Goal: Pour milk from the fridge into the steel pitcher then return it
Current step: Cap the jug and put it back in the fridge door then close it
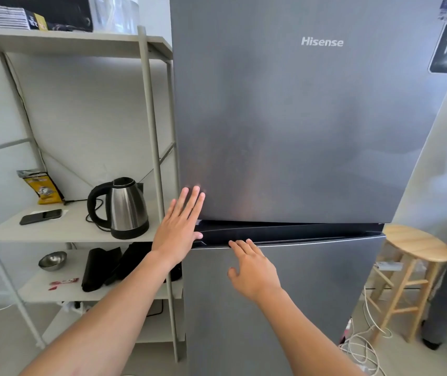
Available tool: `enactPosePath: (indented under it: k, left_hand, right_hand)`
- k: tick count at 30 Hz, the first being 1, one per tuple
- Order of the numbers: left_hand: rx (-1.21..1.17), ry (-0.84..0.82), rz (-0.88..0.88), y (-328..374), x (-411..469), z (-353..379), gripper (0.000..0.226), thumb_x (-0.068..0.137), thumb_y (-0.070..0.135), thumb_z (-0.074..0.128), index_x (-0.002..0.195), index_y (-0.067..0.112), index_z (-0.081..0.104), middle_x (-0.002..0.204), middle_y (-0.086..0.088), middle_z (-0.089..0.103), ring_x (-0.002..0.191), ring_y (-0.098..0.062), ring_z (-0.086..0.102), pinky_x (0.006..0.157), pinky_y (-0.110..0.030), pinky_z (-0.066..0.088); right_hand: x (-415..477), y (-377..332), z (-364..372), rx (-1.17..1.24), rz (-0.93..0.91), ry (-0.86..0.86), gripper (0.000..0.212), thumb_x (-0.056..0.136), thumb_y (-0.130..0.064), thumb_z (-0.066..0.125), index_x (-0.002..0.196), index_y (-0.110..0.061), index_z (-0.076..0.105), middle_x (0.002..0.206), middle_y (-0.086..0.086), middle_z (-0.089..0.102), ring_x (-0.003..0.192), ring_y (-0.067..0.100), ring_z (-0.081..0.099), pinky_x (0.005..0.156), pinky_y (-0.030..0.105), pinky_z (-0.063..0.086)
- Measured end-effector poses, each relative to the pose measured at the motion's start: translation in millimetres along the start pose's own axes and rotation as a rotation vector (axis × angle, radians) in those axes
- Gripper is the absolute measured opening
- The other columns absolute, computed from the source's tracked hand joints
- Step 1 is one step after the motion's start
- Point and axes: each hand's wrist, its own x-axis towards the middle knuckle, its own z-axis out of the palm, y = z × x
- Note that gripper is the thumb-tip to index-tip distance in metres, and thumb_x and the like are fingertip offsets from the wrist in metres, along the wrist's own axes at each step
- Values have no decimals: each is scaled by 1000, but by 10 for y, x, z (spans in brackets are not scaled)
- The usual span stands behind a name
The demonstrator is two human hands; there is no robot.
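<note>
Fridge [312,131] in brushed grey metal; left hand [179,229] flat, right hand [252,270] relaxed.

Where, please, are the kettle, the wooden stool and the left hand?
kettle [128,210], head view, on its steel body.
wooden stool [418,245], head view, on its round seat.
left hand [177,229], head view, on its back.

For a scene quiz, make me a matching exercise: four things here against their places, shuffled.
Things:
1. kettle
2. steel bowl
3. wooden stool
4. left hand

Places:
a. right of the fridge
b. lower shelf
c. fingers on the upper fridge door
d. middle shelf

Pairs: 1-d, 2-b, 3-a, 4-c.
</note>
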Motion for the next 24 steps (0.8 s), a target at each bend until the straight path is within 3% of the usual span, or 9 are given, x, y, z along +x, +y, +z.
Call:
enactPosePath:
  k: [5,10,18,24]
  left_hand:
    - [61,114,4,-32,48,228,112,81,39,77,159,13,1,166,-9,-11,153,-32,-7,123,-48,15]
    - [136,187,-1,-65,93,370,113,83,40,74,159,15,-5,166,-8,-15,153,-31,-10,123,-56,10]
    - [118,270,14,-113,162,577,107,92,31,67,157,17,-17,164,-7,-24,153,-30,-16,123,-56,3]
    - [76,320,45,-143,225,703,103,93,26,65,157,18,-16,164,-7,-24,152,-31,-16,123,-57,2]
  right_hand:
    - [141,-6,44,7,26,-4,65,94,-33,46,154,-29,19,159,-16,17,149,7,2,100,32,46]
    - [227,0,92,-13,43,-3,66,95,-31,45,154,-29,15,160,-17,12,149,6,0,97,31,46]
    - [337,-18,133,-25,61,-8,68,94,-27,43,155,-28,12,161,-17,9,149,7,-3,95,32,48]
    - [392,-15,159,-34,77,-9,68,94,-25,43,155,-28,11,161,-16,8,149,7,-4,94,32,48]
